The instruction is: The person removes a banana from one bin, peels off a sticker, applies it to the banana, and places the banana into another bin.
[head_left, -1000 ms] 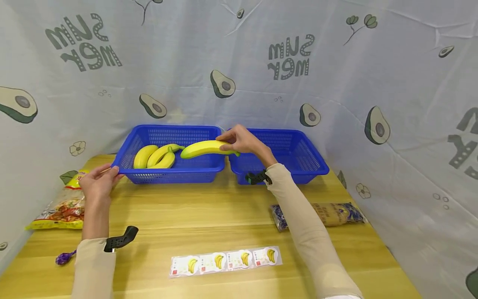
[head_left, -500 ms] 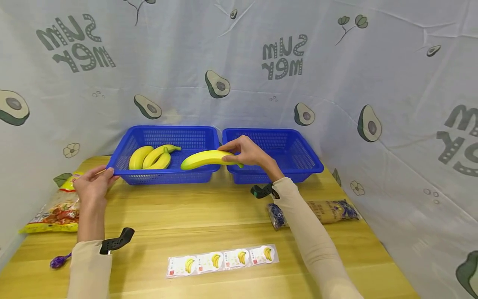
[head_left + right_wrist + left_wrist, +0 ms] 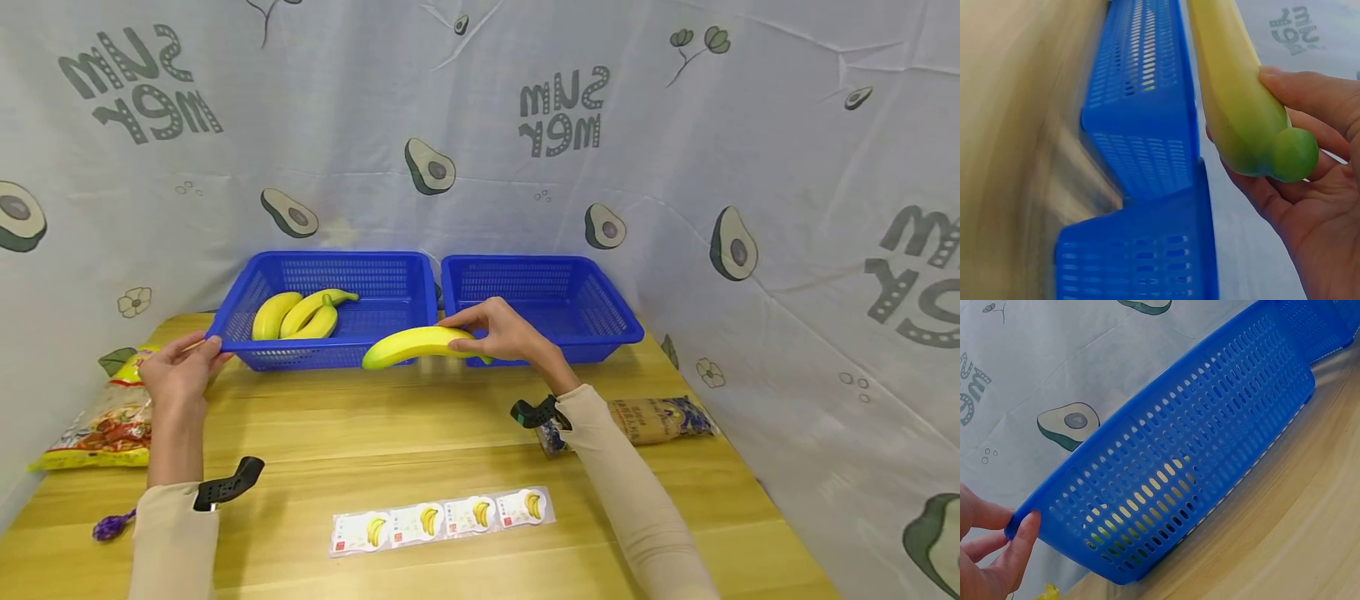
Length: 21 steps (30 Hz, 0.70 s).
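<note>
A yellow banana [image 3: 412, 343] with green ends is held by my right hand [image 3: 504, 335], thumb and fingers pinching it near the stem end. It hangs in front of the left blue basket's near wall. The right wrist view shows the stem end of this banana [image 3: 1235, 94] close up. My left hand [image 3: 182, 364] grips the near left corner of the left basket [image 3: 360, 357]; in the left wrist view its thumb and fingers pinch the basket's rim [image 3: 1025, 522]. Inside that basket, at its left side, lie several bananas [image 3: 303, 317].
A second blue basket [image 3: 600, 353] stands close to the right. A strip of banana stickers [image 3: 442, 522] lies near the front. A printed food bag [image 3: 105, 429] is at the left, with a purple item [image 3: 112, 526]. A brown package [image 3: 656, 419] lies under the right forearm.
My right hand has lowered the banana and brought it nearer, from above the left basket's rim to before its front wall. My left hand keeps its grip on the corner. The head view has shifted slightly.
</note>
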Available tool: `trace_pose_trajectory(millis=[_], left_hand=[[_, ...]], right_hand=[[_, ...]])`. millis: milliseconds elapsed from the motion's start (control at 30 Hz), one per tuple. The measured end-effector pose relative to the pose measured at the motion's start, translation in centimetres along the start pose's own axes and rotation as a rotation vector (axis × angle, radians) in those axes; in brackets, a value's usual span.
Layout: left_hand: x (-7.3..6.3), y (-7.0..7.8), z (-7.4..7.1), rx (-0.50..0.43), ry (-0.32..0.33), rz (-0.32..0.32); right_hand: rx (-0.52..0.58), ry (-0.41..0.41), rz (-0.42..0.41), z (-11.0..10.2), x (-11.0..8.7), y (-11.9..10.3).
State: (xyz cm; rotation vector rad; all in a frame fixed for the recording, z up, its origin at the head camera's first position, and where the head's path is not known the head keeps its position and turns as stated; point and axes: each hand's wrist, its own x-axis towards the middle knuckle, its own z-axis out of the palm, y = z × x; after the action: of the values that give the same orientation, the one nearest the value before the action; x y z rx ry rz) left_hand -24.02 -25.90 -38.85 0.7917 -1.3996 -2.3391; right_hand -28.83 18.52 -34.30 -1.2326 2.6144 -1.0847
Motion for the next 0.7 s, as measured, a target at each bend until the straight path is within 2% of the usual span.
trace_pose_trajectory(millis=[333, 700], left_hand=[[0.2, -0.2, 0.0, 0.01, 0.011, -0.002], [0.3, -0.1, 0.0, 0.012, 0.006, -0.022]], right_hand=[[0.036, 0.023, 0.016, 1.7, -2.2, 0.1], [0.04, 0.001, 0.018, 3.5, -4.7, 0.9]])
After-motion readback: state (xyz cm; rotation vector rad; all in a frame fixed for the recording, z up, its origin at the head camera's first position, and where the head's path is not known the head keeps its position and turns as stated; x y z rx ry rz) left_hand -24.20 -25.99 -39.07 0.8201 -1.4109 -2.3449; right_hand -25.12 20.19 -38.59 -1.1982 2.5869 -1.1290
